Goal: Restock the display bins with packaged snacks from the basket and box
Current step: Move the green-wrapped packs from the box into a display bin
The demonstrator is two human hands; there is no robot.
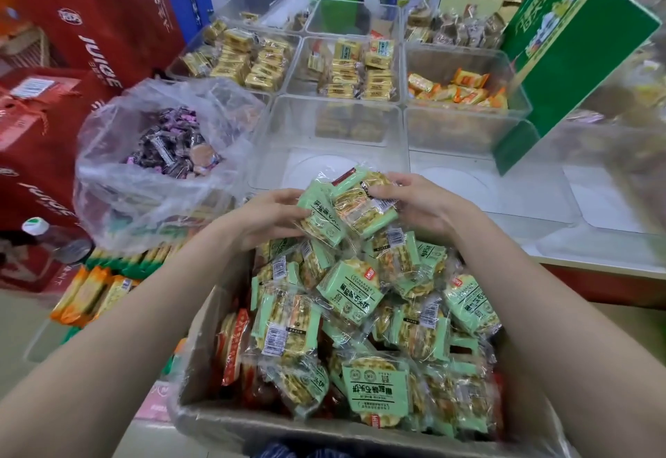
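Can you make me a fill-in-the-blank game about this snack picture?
1. Both hands, the left hand and the right hand, hold snack packs whose wrappers are mostly ____.
2. The packs come from a cardboard ____ full of them, right below the hands.
3. The clear bin just past the hands is ____.
4. The snacks with orange wrappers lie in a bin on the ____ side of the display.

Missing words: green; box; empty; right

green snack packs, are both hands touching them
Touching. The head view shows the left hand and right hand gripping the green snack packs above the box.
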